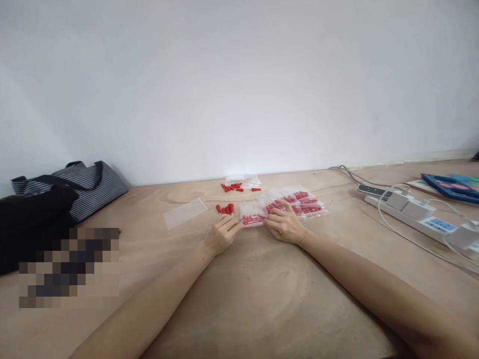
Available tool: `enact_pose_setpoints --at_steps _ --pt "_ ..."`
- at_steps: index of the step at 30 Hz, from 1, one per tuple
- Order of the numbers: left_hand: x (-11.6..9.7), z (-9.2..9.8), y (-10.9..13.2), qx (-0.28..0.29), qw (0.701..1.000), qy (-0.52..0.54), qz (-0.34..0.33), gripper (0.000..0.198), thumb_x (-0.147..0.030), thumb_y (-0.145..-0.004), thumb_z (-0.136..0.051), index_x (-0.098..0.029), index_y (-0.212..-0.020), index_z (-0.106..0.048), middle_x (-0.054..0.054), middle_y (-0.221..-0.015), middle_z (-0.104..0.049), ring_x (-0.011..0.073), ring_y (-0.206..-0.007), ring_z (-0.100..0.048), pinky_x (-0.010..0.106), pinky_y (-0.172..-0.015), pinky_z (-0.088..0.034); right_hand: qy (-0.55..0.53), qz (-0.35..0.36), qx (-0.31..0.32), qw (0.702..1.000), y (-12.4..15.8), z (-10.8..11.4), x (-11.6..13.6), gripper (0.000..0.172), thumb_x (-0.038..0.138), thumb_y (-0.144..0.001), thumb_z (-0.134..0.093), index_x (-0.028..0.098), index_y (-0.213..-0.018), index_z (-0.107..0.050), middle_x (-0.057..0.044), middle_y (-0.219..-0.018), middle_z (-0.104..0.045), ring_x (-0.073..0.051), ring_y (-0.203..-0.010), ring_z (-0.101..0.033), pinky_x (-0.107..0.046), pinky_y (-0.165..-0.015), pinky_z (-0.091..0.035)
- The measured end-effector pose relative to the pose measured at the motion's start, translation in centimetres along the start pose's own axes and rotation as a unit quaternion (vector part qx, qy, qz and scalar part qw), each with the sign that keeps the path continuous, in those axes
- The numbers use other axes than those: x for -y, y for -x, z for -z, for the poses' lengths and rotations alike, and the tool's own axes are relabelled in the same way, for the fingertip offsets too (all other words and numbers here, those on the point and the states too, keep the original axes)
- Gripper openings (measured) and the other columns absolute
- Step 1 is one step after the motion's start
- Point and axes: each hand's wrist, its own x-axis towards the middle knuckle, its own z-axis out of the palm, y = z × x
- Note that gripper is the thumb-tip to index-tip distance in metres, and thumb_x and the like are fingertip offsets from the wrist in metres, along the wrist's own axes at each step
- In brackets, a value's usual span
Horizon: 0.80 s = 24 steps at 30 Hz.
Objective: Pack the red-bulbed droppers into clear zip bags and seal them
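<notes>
Clear plastic bag (251, 209) of red pieces (253, 219) lies flat, its near corners pinched by curled left hand (223, 232) and right hand (286, 226), apparently to keep it taut.

Red pieces (231, 208), black-and-white striped bag (109, 185)

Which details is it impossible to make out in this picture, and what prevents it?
In the head view:
- Exact count of small red pieces in the clear plastic bag between the hands: too small and crowded.
- Right hand's exact hold: its curled fingers hide it.
- Near end of the long white power strip: cut off by the right edge.
- Whatever lies under the pixelated patch, lower left: blurred.
</notes>
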Motion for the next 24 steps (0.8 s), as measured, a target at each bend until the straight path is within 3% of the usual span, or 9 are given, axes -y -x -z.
enact_pose_setpoints --at_steps 18,24 --pt "-0.3 -0.1 -0.6 -0.003 1.000 -0.016 -0.008 0.019 -0.010 -0.085 -0.043 -0.014 -0.072 -0.056 0.004 -0.064 -0.058 0.0158 -0.063 -0.052 0.031 -0.063 -0.043 -0.008 -0.008 -0.026 1.000 -0.9 -0.3 0.8 0.017 0.017 -0.083 -0.043 0.018 -0.075 -0.059 0.001 -0.062 -0.057 -0.011 -0.066 -0.044 -0.032 -0.077 -0.022" --pt "-0.2 -0.1 -0.5 -0.010 1.000 -0.013 -0.010 0.018 -0.009 -0.085 -0.042 -0.015 -0.076 -0.057 0.003 -0.066 -0.059 0.0156 -0.064 -0.052 0.031 -0.064 -0.042 0.004 0.000 -0.025 1.000 -1.2 -0.6 1.2 0.020 0.014 -0.083 -0.042 0.016 -0.069 -0.057 0.001 -0.057 -0.054 -0.011 -0.064 -0.041 -0.032 -0.077 -0.022"
